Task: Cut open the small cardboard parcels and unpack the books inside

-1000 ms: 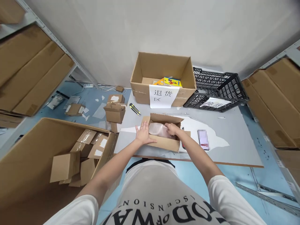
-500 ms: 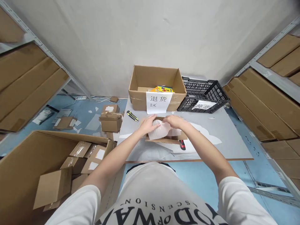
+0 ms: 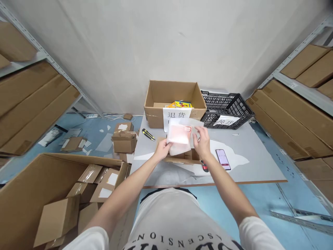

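Note:
A pinkish flat item that looks like a phone case, with a red outline round a camera-like opening, shows through a thin white foam wrap. My left hand pinches this bundle at its lower left corner, above the small cardboard box lying open on the table. Just right of the bundle is my right hand, thumb and fingers apart; whether a fingertip touches the wrap I cannot tell. Beneath my right wrist lies a red and black utility knife.
A large cardboard box with a paper sign and a black crate stand at the table's back. A yellow and black cutter lies left, a phone right. A big carton of small boxes is at left.
The white wrap has come up out of the small box, held by my left hand, and the pink item now shows. My right hand has come off the wrap's top. The phone is now uncovered.

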A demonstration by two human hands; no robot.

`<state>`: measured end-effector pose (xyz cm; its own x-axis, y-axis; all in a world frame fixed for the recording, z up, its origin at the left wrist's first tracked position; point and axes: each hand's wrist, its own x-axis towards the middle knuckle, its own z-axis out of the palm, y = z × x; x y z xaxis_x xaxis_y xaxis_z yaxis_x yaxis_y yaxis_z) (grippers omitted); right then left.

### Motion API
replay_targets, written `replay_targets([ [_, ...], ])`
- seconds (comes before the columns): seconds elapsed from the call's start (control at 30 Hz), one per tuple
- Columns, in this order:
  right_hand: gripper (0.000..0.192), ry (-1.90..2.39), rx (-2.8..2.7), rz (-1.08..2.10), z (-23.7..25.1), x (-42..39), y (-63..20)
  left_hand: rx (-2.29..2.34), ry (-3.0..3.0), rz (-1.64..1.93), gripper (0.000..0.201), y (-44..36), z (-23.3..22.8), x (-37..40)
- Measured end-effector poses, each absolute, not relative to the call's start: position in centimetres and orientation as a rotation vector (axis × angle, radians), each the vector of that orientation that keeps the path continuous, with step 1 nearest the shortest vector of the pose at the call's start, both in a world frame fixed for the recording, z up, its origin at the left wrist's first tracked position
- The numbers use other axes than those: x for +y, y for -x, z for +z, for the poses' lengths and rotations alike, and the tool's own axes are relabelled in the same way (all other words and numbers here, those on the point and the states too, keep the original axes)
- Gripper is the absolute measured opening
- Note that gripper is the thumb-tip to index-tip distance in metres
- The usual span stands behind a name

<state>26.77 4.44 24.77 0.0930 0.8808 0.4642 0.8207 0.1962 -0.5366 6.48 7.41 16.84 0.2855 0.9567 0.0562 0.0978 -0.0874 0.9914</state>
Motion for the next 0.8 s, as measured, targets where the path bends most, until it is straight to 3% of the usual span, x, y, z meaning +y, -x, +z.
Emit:
replay_targets([
  [0.17,0.037,1.409,-1.453,0.941,19.7,2.5,-24.5,0.975,-1.128,0.921,0.045,-5.3,16.0,5.3],
  [0.27,0.040,1.213,-1.308,1.214,18.3,2.5,-23.8,0.947,-1.017,0.878,0.045,-4.9,15.9,4.9],
  [0.43,0.043,1.181,-1.096,1.279,17.8,2.6,-25.7,1.229,-0.929,1.034,0.049,-1.6,14.9,6.3],
  [0.53,0.050,1.186,-0.992,1.276,17.8,2.4,-27.4,1.511,-1.041,1.058,0.041,2.1,13.3,7.4],
  [0.67,0.054,1.232,-0.921,1.269,17.7,2.0,-28.6,1.957,-1.365,0.754,0.026,6.7,10.7,8.9],
  [0.8,0.055,1.208,-0.902,1.282,17.2,1.8,-29.2,2.121,-1.598,0.385,0.034,9.0,8.6,9.8],
])
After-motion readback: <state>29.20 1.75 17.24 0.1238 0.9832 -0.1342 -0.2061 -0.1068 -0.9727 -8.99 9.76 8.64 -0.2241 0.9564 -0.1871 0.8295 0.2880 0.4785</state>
